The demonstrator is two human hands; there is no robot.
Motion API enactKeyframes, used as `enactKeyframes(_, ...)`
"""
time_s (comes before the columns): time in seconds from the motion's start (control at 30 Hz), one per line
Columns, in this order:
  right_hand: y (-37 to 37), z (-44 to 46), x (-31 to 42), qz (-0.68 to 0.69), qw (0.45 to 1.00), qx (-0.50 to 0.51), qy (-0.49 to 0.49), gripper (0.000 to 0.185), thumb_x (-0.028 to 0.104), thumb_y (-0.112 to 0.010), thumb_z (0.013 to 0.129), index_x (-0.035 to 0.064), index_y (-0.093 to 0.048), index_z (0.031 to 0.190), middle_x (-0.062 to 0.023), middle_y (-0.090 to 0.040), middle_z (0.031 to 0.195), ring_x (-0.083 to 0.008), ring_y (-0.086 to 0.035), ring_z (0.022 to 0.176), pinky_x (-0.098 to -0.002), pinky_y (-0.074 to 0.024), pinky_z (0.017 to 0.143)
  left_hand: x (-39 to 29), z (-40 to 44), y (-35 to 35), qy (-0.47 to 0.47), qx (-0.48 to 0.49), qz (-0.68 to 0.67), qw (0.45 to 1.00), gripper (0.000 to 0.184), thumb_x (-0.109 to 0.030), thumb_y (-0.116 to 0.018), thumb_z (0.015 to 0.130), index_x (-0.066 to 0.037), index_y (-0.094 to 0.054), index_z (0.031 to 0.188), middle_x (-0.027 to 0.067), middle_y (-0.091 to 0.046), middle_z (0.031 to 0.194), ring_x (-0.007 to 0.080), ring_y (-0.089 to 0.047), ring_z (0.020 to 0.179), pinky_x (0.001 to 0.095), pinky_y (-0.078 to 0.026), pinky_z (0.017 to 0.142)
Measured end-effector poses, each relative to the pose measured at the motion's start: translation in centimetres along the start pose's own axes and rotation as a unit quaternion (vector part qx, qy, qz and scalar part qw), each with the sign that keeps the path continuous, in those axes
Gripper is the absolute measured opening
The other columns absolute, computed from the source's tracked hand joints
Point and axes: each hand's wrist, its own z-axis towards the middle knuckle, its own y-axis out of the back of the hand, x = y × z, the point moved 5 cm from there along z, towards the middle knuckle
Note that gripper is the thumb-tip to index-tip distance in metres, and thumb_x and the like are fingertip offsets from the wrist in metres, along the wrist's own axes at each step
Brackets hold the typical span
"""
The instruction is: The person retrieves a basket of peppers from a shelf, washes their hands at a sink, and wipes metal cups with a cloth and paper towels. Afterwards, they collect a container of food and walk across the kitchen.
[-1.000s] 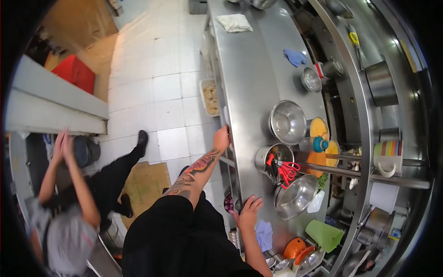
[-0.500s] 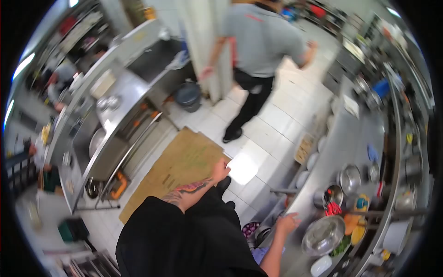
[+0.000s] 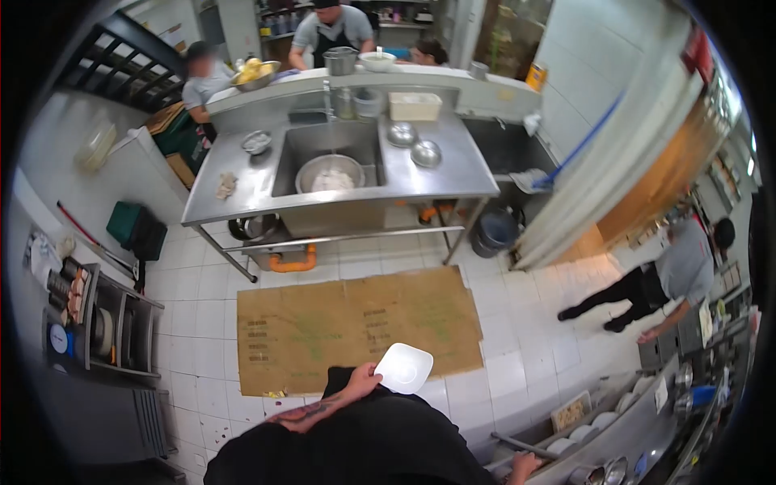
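My left hand (image 3: pixel 365 381) is closed on the rim of a small white square dish (image 3: pixel 404 368). The dish is held out in front of my body, tilted so that its bare inside shows. Low at the right, my right hand (image 3: pixel 525 465) is by the edge of the steel counter (image 3: pixel 638 440), its fingers small in view but seemingly loose, with no object visible in them. A grey bar (image 3: pixel 524 444) passes just above that hand.
Ahead stands a steel sink table (image 3: pixel 436 182) with a large metal bowl (image 3: pixel 330 171) in its basin. Flattened cardboard (image 3: pixel 356 323) covers the floor before it. A co-worker (image 3: pixel 679 267) is at the right; a dark bucket (image 3: pixel 495 230) stands by the table.
My view has swung left from the aisle to face the sink table. The dish stays in my left hand. My right hand now shows lower in view, and the co-worker appears farther right.
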Motion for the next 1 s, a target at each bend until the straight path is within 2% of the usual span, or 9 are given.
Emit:
enactKeyframes(0.13, -8.5, -4.4, 18.4, 0.049, 0.958, 0.132, 0.252, 0.059, 0.038, -0.069, 0.08, -0.0053, -0.064, 0.119, -0.0294, -0.064, 0.117, -0.0421, -0.061, 0.112, -0.0441, -0.0485, 0.098, -3.0, 0.3, 12.5, -0.106, -0.067, 0.013, 0.992, 0.036, 0.0, -0.057, 0.087, 0.005, -0.049, 0.122, 0.0147, -0.066, 0.102, 0.0198, -0.067, 0.084, 0.0308, -0.055, 0.072)
enactKeyframes(0.2, -14.4, -7.8, 28.5, 0.054, 0.877, 0.237, 0.415, 0.059, 0.041, -0.068, 0.086, -0.0045, -0.063, 0.123, -0.0247, -0.069, 0.11, -0.0351, -0.067, 0.104, -0.0399, -0.0519, 0.09, -6.3, -0.5, 18.1, -0.079, -0.089, -0.065, 0.991, 0.042, 0.0, -0.055, 0.085, 0.004, -0.042, 0.125, 0.0161, -0.064, 0.101, 0.0231, -0.066, 0.085, 0.0373, -0.058, 0.069)
enactKeyframes(0.27, -19.1, -12.1, 37.5, 0.021, 0.827, 0.336, 0.45, 0.06, 0.042, -0.067, 0.09, -0.004, -0.059, 0.128, -0.0178, -0.072, 0.101, -0.0216, -0.07, 0.086, -0.0338, -0.0541, 0.08, -8.7, -0.9, 24.5, -0.079, -0.13, -0.09, 0.984, 0.044, 0.0, -0.055, 0.085, 0.003, -0.04, 0.126, 0.0176, -0.063, 0.106, 0.025, -0.066, 0.09, 0.0402, -0.06, 0.07)
enactKeyframes(0.33, -18.6, -20.8, 49.1, -0.02, 0.767, 0.382, 0.515, 0.06, 0.043, -0.067, 0.089, -0.0015, -0.06, 0.129, -0.0172, -0.072, 0.102, -0.0214, -0.07, 0.087, -0.0345, -0.0543, 0.081, -13.9, -3.3, 32.7, -0.093, -0.166, -0.115, 0.975, 0.047, -0.001, -0.055, 0.084, 0.002, -0.039, 0.129, 0.0183, -0.061, 0.11, 0.0255, -0.066, 0.092, 0.0399, -0.06, 0.07)
enactKeyframes(0.6, -12.9, -34.7, 74.2, -0.234, 0.711, 0.229, 0.622, 0.058, 0.046, -0.063, 0.089, 0.0084, -0.06, 0.132, -0.0198, -0.068, 0.116, -0.0371, -0.064, 0.111, -0.0443, -0.0499, 0.096, -16.1, -10.4, 51.2, -0.125, -0.327, -0.25, 0.903, 0.058, 0.0, -0.051, 0.079, 0.0, -0.038, 0.135, 0.0168, -0.057, 0.123, 0.0272, -0.065, 0.1, 0.0403, -0.06, 0.077)
enactKeyframes(0.73, -14.3, -44.8, 88.0, -0.216, 0.691, 0.174, 0.667, 0.051, 0.044, -0.061, 0.088, 0.0125, -0.062, 0.128, -0.0175, -0.065, 0.123, -0.0366, -0.062, 0.113, -0.0478, -0.0495, 0.095, -4.2, -12.2, 57.8, -0.115, -0.339, -0.469, 0.807, 0.049, 0.001, -0.049, 0.075, 0.0, -0.047, 0.124, 0.0124, -0.062, 0.105, 0.027, -0.065, 0.086, 0.0405, -0.059, 0.075)
enactKeyframes(0.8, -13.9, -54.6, 94.6, -0.258, 0.627, 0.181, 0.713, 0.044, 0.042, -0.06, 0.088, 0.011, -0.066, 0.119, -0.0185, -0.067, 0.117, -0.038, -0.063, 0.109, -0.049, -0.0511, 0.091, 0.2, -13.2, 59.4, -0.076, -0.385, -0.573, 0.719, 0.04, 0.001, -0.049, 0.075, 0.0, -0.052, 0.115, 0.0114, -0.063, 0.097, 0.026, -0.064, 0.08, 0.0395, -0.057, 0.07)
enactKeyframes(0.9, -13.8, -71.3, 101.8, -0.218, 0.522, 0.226, 0.793, 0.035, 0.034, -0.06, 0.088, 0.0052, -0.07, 0.105, -0.0212, -0.069, 0.105, -0.0393, -0.064, 0.103, -0.0506, -0.0523, 0.087, 0.1, -15.3, 60.9, -0.017, -0.414, -0.563, 0.715, 0.036, 0.001, -0.05, 0.073, 0.001, -0.056, 0.109, 0.0123, -0.062, 0.097, 0.0265, -0.064, 0.083, 0.0387, -0.054, 0.072)
enactKeyframes(1.0, -15.0, -86.6, 106.5, -0.135, 0.376, 0.274, 0.875, 0.038, 0.035, -0.062, 0.089, 0.0053, -0.066, 0.112, -0.0203, -0.069, 0.102, -0.0383, -0.065, 0.098, -0.0503, -0.0519, 0.085, 1.6, -16.2, 64.4, 0.014, -0.486, -0.322, 0.813, 0.04, -0.002, -0.052, 0.071, 0.003, -0.056, 0.111, 0.0135, -0.062, 0.105, 0.0279, -0.063, 0.093, 0.0378, -0.052, 0.081)
